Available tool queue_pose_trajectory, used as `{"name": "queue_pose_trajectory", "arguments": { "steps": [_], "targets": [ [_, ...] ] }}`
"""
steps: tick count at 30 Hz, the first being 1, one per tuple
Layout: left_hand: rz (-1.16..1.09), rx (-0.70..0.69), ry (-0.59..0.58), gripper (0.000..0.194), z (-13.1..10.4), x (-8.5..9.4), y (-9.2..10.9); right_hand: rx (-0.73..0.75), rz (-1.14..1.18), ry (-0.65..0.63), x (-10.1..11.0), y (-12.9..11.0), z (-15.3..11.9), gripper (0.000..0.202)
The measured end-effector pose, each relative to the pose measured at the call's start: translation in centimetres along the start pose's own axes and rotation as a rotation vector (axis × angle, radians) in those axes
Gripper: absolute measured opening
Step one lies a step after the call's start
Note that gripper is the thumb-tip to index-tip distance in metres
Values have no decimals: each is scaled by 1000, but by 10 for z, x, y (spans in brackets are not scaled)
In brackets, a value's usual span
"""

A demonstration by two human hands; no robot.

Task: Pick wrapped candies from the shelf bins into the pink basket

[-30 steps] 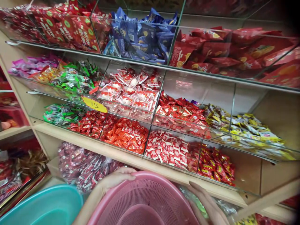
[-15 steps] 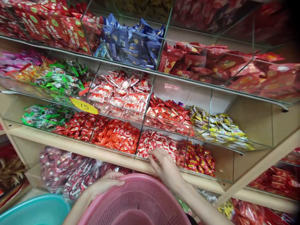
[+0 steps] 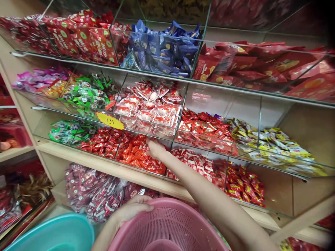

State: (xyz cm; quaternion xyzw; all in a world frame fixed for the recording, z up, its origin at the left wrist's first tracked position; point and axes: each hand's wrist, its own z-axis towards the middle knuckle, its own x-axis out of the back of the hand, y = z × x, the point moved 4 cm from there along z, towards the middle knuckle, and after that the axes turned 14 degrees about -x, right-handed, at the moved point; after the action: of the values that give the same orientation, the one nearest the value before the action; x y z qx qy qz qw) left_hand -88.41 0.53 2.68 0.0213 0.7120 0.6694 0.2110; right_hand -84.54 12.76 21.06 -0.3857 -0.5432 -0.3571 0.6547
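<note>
My left hand (image 3: 134,209) grips the rim of a pink plastic basket (image 3: 167,209), fingers closed over its upper left edge. The inner wall of the basket is perforated. My right hand (image 3: 155,149) reaches over the lowest shelf into the bin of orange-red wrapped candies (image 3: 138,153). Its fingertips are down at the candies and largely hidden, so whether they hold any does not show. Just right of that hand lie red-and-white wrapped candies (image 3: 193,162), under my forearm.
A teal basin (image 3: 52,226) stands lower left. Clear dividers split the shelves into bins. Above the right hand are white-and-red packets (image 3: 151,108) and a yellow tag (image 3: 110,120) marked 15. Plastic-bagged packets (image 3: 91,191) sit below the wooden shelf edge (image 3: 104,170).
My right hand has moved left and up, from above the red-and-white candies into the orange-red ones. The left hand still holds the basket. The view has shifted left.
</note>
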Motion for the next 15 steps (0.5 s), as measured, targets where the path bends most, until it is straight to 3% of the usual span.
{"name": "queue_pose_trajectory", "arguments": {
  "steps": [10,15],
  "targets": [
    [10,13,70,31,-7,-1,3,6,125,-40,-11,13,21,47],
    [1,16,58,30,-6,-1,2,38,137,-50,-8,9,28,40]
  ]
}}
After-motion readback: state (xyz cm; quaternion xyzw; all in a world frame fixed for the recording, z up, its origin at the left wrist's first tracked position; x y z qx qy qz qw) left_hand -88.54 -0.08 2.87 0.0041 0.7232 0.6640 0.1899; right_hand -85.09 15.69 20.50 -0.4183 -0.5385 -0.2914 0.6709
